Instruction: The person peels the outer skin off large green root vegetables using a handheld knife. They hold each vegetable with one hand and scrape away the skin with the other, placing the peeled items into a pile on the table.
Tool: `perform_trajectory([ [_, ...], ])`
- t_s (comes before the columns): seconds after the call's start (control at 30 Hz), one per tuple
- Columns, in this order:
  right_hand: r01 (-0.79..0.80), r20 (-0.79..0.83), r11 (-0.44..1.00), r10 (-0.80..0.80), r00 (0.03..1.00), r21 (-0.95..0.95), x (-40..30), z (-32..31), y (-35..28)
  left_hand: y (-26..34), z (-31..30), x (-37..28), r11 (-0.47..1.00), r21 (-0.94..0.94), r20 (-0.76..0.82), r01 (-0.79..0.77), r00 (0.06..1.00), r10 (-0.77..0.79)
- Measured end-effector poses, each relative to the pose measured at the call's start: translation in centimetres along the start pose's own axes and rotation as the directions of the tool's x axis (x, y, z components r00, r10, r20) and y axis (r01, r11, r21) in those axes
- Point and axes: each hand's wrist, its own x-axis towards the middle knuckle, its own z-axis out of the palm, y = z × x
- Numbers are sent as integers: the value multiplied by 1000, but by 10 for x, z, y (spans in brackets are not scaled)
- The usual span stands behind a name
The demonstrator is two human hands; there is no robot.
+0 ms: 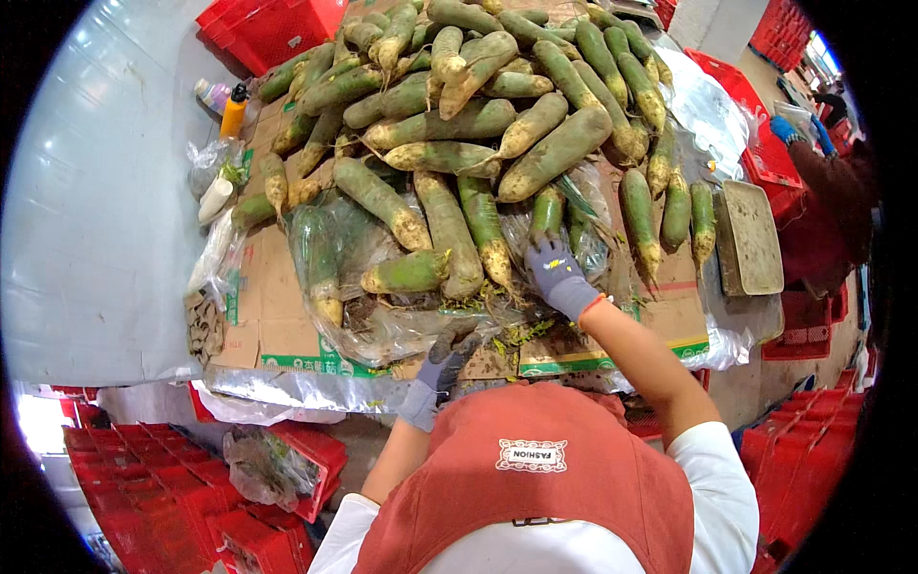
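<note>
My right hand, in a grey work glove with an orange cuff, closes over the near end of a green radish. The covered end is hidden under the glove. Lower and to the left, my left hand wears a matching glove with a soiled dark palm. Its fingers and thumb are apart, with nothing between them, by the table's near edge. Clear plastic film lies between the hands and under several radishes. A short green radish and a longer one rest on it.
A heap of soiled green radishes covers the far side of the cardboard-topped table. An orange bottle stands left; a shallow metal tray lies right. Red crates surround the table. A person in blue gloves is far right.
</note>
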Motion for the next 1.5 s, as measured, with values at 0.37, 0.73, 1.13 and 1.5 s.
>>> perform_trajectory([
  [0.37, -586, 87, 774, 584, 807, 241, 25, 34, -11, -2, -6, -19, 1000, 12, -22, -28, 999, 29],
  [0.73, 7, 100, -482, 196, 976, 876, -127, -38, 41, -22, -19, -17, 950, -309, -12, -37, 999, 35],
  [1.13, -35, 108, -889, 16, 994, 457, -166, -62, 6, 75, 16, 16, 259, -961, 201, 94, 882, 426],
  [1.5, 115, 109, -848, 199, 974, 517, -153, -118, -28, 120, 17, -42, 236, -960, -20, -149, 880, 475],
])
